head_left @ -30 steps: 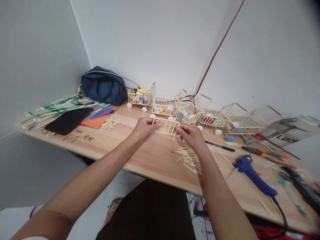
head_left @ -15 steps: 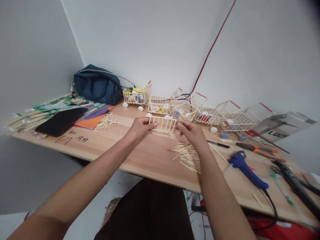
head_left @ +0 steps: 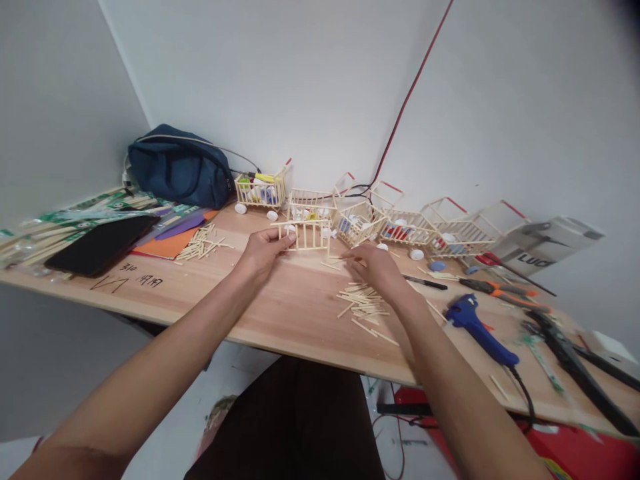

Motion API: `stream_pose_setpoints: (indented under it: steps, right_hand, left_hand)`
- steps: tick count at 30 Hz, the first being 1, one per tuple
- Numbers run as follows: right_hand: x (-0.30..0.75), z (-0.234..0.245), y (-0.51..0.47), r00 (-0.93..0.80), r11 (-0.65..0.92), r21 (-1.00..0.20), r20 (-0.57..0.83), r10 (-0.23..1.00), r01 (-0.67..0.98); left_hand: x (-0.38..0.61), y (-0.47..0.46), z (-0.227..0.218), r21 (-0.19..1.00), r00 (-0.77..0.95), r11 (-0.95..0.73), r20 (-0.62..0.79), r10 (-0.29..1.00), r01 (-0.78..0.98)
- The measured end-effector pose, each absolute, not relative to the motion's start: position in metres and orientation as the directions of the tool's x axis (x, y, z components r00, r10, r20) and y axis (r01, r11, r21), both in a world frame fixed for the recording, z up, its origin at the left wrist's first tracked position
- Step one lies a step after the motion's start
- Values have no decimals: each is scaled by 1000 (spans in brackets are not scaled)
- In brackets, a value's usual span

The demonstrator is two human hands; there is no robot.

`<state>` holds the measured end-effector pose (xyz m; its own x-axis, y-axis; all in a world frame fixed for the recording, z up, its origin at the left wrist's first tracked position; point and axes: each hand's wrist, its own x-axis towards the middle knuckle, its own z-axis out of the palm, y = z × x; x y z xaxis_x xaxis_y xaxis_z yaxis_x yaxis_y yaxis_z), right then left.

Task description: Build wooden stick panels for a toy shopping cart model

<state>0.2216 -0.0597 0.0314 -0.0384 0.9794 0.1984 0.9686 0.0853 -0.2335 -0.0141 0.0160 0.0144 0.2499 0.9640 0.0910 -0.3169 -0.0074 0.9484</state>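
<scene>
My left hand [head_left: 261,256] pinches the left end of a small ladder-like frame of thin wooden sticks [head_left: 313,237], held upright above the table. Just right of the frame, my right hand [head_left: 375,267] has its fingers bent together; a thin stick shows at the fingertips, but I cannot tell whether they grip it. A pile of short cut sticks [head_left: 361,301] lies below the right hand. Behind the frame stand several little stick-built shopping carts, among them one with white wheels [head_left: 260,192] and one tilted cart [head_left: 357,225].
On the right lie a blue glue gun [head_left: 483,330], orange-handled pliers [head_left: 500,290] and a black pen [head_left: 425,283]. A dark tablet [head_left: 103,245], orange paper [head_left: 167,244], another stick pile [head_left: 201,244] and a blue bag [head_left: 180,167] are on the left.
My right hand has let go of the frame's right end and moved slightly away from it. My left hand still holds the frame. The view has shifted a little to the right.
</scene>
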Motion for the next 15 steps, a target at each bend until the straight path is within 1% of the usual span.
stream_pose_setpoints:
  steps: [3, 5, 7, 10, 13, 15]
  right_hand:
    - [205, 30, -48, -36, 40, -37, 111, 993, 999]
    - [199, 29, -43, -17, 14, 35, 85, 996, 999]
    - [198, 28, -39, -7, 3, 58, 75, 997, 998]
    - [202, 27, -34, -25, 23, 84, 32, 999, 996]
    - [209, 25, -30, -67, 68, 82, -17, 998, 994]
    - [213, 23, -29, -88, 90, 69, -28, 996, 994]
  left_hand:
    - [-15, 17, 14, 948, 226, -16, 92, 970, -318]
    - [-14, 17, 13, 949, 224, -8, 83, 971, -316]
    - [-14, 15, 13, 945, 242, 19, 64, 968, -327]
    - [-15, 13, 14, 930, 296, 112, -3, 955, -351]
    - [-16, 12, 19, 908, 356, 216, -81, 931, -359]
    - [-16, 13, 25, 899, 384, 248, -98, 918, -361]
